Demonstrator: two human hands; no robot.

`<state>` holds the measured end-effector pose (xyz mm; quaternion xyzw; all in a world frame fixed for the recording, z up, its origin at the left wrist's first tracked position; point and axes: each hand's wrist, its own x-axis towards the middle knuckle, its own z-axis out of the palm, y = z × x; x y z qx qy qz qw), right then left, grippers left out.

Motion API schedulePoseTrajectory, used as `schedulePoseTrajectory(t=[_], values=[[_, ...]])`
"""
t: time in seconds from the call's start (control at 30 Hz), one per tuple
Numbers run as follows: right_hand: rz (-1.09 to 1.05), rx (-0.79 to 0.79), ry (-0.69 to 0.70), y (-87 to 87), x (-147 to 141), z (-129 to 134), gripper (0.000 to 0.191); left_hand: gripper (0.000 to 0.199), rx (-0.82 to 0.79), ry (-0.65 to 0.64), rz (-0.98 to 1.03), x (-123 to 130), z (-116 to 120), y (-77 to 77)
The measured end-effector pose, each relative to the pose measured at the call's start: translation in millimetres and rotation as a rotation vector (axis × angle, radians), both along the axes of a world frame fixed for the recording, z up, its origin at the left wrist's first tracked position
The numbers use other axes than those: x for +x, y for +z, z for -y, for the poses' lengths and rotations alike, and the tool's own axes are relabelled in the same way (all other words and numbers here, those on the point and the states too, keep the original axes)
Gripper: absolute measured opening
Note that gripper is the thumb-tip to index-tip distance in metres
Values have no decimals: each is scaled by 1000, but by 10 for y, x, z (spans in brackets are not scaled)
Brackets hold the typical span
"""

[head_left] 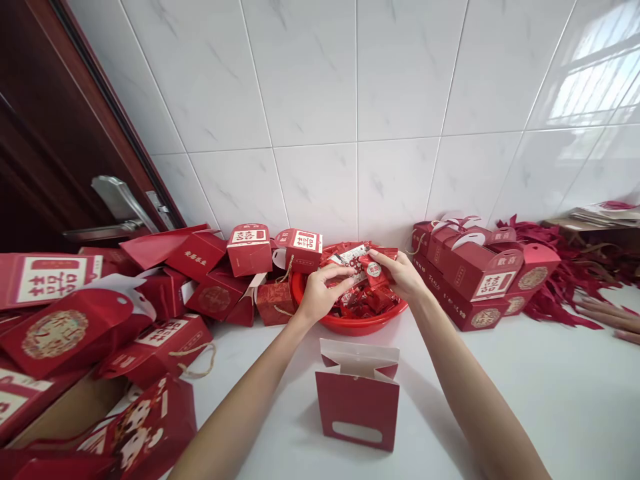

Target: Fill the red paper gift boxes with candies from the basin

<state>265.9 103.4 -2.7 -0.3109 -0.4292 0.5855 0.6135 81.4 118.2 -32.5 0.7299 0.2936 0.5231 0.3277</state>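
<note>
A red plastic basin (357, 327) stands against the wall, full of candies in red wrappers (370, 302). Over the basin, my right hand (403, 272) grips a red candy packet (375, 272) with a round white label. My left hand (323, 291) reaches in from the other side, thumb and forefinger slightly apart, close to a white-and-red packet (353, 253). I see nothing clearly held in it. Between my forearms, a red paper gift box (357, 403) stands upright with its top open and an oval window low on its front.
Red gift boxes (200, 257) with rope handles lie heaped on the left. Closed boxes (470, 267) are stacked to the right, beside red shredded paper (550, 287). Another person's hand (613, 317) rests at the right edge. A door handle (123, 207) juts out at left.
</note>
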Motion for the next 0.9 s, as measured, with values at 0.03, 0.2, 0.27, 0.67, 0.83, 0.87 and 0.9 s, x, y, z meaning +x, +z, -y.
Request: schedulePoseTrajectory(t=[0.03, 0.2, 0.27, 0.67, 0.83, 0.87, 0.9], values=[[23, 20, -2, 54, -11, 61, 37, 25, -15, -36, 21, -45, 79, 41], [153, 114, -110, 316, 38, 389, 37, 24, -30, -240, 99, -441, 620, 286], [176, 162, -142, 401, 76, 523, 35, 26, -10, -296, 36, -581, 855, 344], [550, 384, -75, 546, -43, 1048, 28, 19, -243, -84, -301, -386, 1098, 185], [682, 443, -114, 484, -109, 1002, 28, 28, -223, -29, -294, -382, 931, 185], [709, 447, -116, 464, -121, 981, 28, 32, -233, -41, -275, -385, 903, 175], [741, 451, -114, 443, -132, 961, 28, 35, -252, -67, -249, -387, 877, 161]])
